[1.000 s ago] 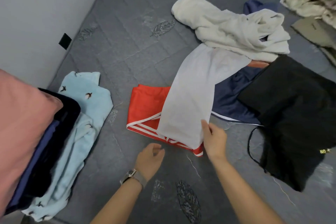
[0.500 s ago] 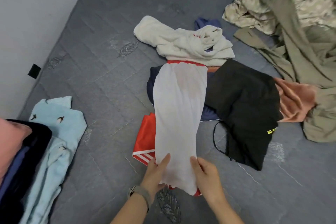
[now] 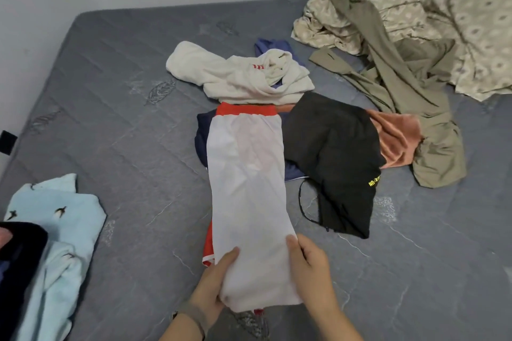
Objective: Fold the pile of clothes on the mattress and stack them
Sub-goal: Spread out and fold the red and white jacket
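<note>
A long white garment with a red waistband (image 3: 246, 183) lies stretched toward me over the red striped shorts (image 3: 208, 246) on the grey mattress (image 3: 116, 130). My left hand (image 3: 213, 285) grips its near left edge and my right hand (image 3: 310, 271) grips its near right edge, thumbs on top. Behind it lies the unfolded pile: a cream top (image 3: 235, 75), a navy garment (image 3: 202, 133), a black garment with yellow print (image 3: 335, 158), a pink-orange cloth (image 3: 396, 141) and an olive garment (image 3: 401, 86).
At the left edge a light blue bird-print garment (image 3: 55, 246) lies beside a stack with a black piece (image 3: 19, 266) on top. A crumpled patterned beige sheet (image 3: 443, 19) fills the far right corner. White walls border the mattress at the back and left.
My left hand has come onto the white garment's near edge beside the right. Together they have drawn it out straight toward me, and the view has lifted to show the far pile.
</note>
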`<state>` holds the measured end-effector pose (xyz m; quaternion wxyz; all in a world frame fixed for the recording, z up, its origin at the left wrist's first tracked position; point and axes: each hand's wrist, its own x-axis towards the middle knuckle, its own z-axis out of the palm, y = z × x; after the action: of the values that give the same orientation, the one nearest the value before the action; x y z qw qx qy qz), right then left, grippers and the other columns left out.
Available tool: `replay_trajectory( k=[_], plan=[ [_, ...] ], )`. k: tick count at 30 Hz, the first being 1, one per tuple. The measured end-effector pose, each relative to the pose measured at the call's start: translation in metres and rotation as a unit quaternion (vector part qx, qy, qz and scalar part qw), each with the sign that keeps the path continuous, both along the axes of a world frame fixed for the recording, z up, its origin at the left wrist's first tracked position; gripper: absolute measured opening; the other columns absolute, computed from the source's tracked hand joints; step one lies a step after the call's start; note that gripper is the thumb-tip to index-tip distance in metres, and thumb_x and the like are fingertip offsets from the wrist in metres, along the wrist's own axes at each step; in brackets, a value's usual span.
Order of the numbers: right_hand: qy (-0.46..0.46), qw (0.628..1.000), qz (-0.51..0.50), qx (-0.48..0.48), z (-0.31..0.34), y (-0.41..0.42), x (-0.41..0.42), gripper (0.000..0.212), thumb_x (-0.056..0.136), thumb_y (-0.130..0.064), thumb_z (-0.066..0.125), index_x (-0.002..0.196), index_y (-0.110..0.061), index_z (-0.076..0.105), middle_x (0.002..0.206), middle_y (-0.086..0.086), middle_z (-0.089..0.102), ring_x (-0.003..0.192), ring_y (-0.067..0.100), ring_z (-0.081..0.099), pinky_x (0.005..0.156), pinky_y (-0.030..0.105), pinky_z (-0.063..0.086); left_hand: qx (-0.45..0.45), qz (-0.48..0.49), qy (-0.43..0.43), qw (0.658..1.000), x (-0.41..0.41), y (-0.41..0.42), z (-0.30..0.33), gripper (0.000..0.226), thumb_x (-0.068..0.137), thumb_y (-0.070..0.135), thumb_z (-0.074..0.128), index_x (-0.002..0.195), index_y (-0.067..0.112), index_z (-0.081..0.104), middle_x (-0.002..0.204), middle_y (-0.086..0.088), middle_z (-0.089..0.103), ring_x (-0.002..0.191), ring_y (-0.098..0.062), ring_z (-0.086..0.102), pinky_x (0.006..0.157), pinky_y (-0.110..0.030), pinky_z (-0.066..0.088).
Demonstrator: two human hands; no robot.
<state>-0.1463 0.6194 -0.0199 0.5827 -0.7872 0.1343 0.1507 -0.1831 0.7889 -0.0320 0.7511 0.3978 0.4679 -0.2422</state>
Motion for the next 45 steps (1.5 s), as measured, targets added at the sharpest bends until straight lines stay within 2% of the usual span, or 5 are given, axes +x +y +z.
replay_trajectory(
  k=[7, 12, 30, 39, 45],
  plan=[
    [0.131, 0.978, 0.109, 0.115, -0.001, -0.01, -0.011, 0.012, 0.094, -0.018, 0.06, 0.105, -0.019, 0.064, 0.09, -0.015, 0.073, 0.086, 0.001, 0.066, 0.073, 0.015, 0.048, -0.086, 0.077, -0.067, 0.991, 0.0, -0.006, 0.034, 0.039, 0.09, 0.024, 0.049, 0.072, 0.007, 0.079, 0.086, -0.017, 0.074, 0.07, -0.029, 0.072, 0.054, -0.036, 0.058],
    [0.156, 0.965, 0.091, 0.191, -0.01, -0.005, -0.043, 0.041, 0.095, -0.033, 0.055, 0.135, -0.03, 0.046, 0.126, -0.011, 0.063, 0.117, 0.003, 0.058, 0.09, 0.017, 0.048, -0.093, 0.063, -0.07, 0.991, -0.008, -0.014, 0.032, 0.043, 0.083, 0.015, 0.062, 0.121, -0.004, 0.058, 0.115, -0.024, 0.065, 0.106, -0.039, 0.063, 0.097, -0.049, 0.046],
    [0.323, 0.804, -0.098, 0.491, -0.011, -0.015, -0.013, 0.089, 0.066, -0.07, 0.07, 0.128, -0.006, 0.06, 0.129, 0.018, 0.06, 0.118, 0.032, 0.058, 0.102, 0.048, 0.043, -0.164, 0.049, -0.167, 0.971, -0.027, -0.028, 0.064, 0.074, 0.059, 0.031, 0.088, 0.123, 0.003, 0.063, 0.126, -0.025, 0.06, 0.113, -0.038, 0.06, 0.085, -0.043, 0.056],
    [0.103, 0.913, 0.311, 0.242, 0.017, 0.004, -0.044, 0.12, 0.069, -0.002, 0.083, 0.146, -0.044, 0.002, 0.146, -0.012, 0.039, 0.128, 0.005, 0.049, 0.097, 0.026, 0.048, 0.011, -0.011, -0.223, 0.975, -0.047, -0.007, 0.071, 0.055, 0.076, 0.026, 0.069, 0.127, 0.006, 0.057, 0.12, -0.019, 0.065, 0.109, -0.036, 0.063, 0.086, -0.049, 0.055],
    [0.044, 0.966, 0.113, 0.227, 0.035, 0.008, -0.057, 0.035, 0.074, -0.014, 0.076, 0.106, -0.023, 0.062, 0.097, -0.019, 0.073, 0.094, -0.008, 0.064, 0.082, 0.018, 0.053, 0.194, -0.286, -0.396, 0.851, -0.043, -0.011, 0.081, 0.08, 0.07, 0.064, 0.069, 0.139, 0.033, 0.043, 0.126, -0.005, 0.047, 0.116, -0.012, 0.047, 0.108, -0.027, 0.036]
  ],
)
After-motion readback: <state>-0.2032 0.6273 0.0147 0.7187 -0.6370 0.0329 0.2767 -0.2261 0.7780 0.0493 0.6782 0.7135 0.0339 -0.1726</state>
